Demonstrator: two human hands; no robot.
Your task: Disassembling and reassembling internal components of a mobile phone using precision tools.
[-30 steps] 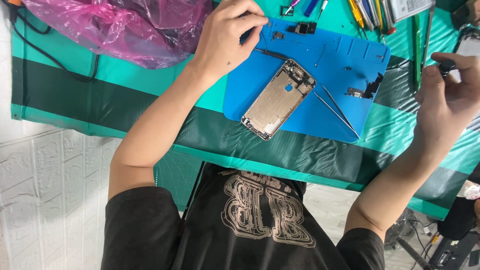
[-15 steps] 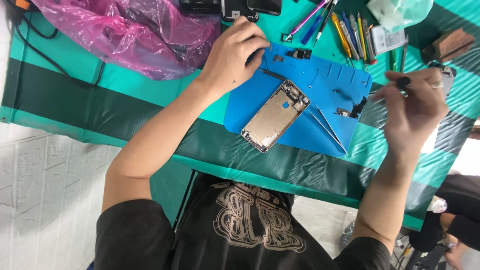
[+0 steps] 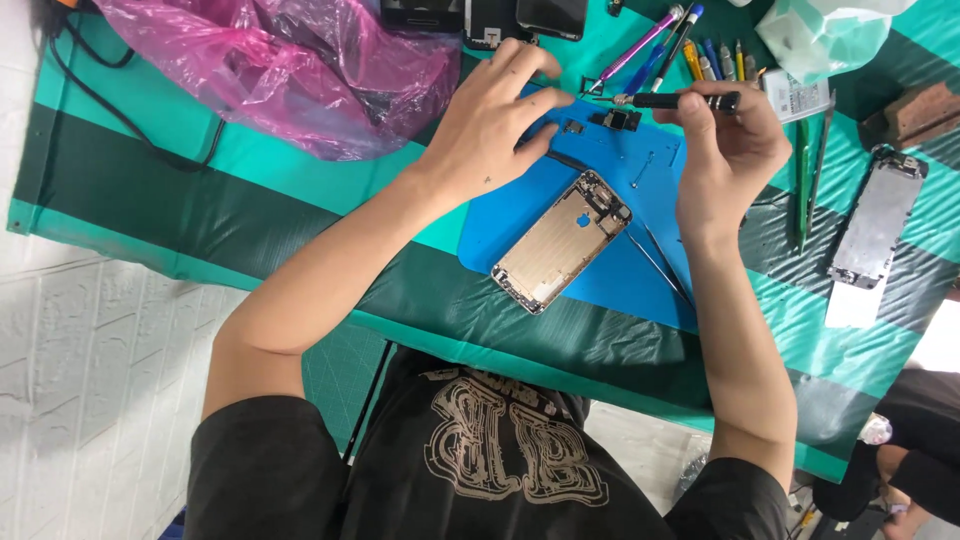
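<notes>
Right hand: the right hand (image 3: 728, 150) is closed around a small black screwdriver (image 3: 680, 101), which is held flat above the blue mat (image 3: 600, 290).
Left hand: the left hand (image 3: 495, 125) is pinched at the metal tip of the screwdriver; whether a bit or a tiny screw is held there cannot be told.
Phone shell: an opened phone body (image 3: 562, 241) is lying tilted on the blue mat, just below both hands and not touched by them.
Done so far: the screen is already off, and some small parts (image 3: 618, 120) are laid out on the mat near the fingers.
Left to do: parts are still seen inside the top end of the shell.
Around: a tweezer (image 3: 660, 262) is beside the shell, more tools (image 3: 700, 50) are lined up on the green surface (image 3: 150, 190), and a pink bag (image 3: 290, 70) and a metal plate (image 3: 875, 220) are further out.
</notes>
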